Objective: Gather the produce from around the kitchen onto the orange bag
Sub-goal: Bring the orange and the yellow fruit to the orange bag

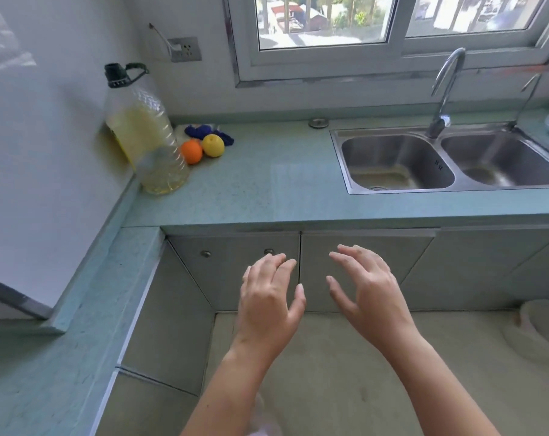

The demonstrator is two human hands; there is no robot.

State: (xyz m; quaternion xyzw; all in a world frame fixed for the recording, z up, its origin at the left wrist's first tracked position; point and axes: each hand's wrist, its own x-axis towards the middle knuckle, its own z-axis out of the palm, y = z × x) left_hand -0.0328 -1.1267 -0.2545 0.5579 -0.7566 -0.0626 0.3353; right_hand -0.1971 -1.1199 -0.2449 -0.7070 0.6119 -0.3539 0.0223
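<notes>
Both hands are raised in front of the lower cabinet doors (232, 278), below the counter edge, holding nothing. Left hand (268, 297): palm down, fingers spread and loosely bent, thumb out to the side. Right hand (366, 287): the same posture, fingers apart and relaxed, thumb pointing toward the left hand. The two hands are near each other but not touching. Produce sits at the back left of the pale green counter (267, 184), well apart from the hands: an orange (191, 151) and a yellow fruit (213, 145), side by side and touching. Just behind them lies a crumpled blue cloth (201, 131); I cannot tell whether the fruit rests on something pale there. To the left of the orange, a large clear bottle (144, 133) of yellowish liquid with a dark cap stands against the corner wall. A double steel sink (396, 152) is set into the counter on the right, with a curved faucet (446, 89) behind it under the window. A wall socket (185, 49) sits above the bottle. A white round container (540, 325) stands on the floor, far right.
</notes>
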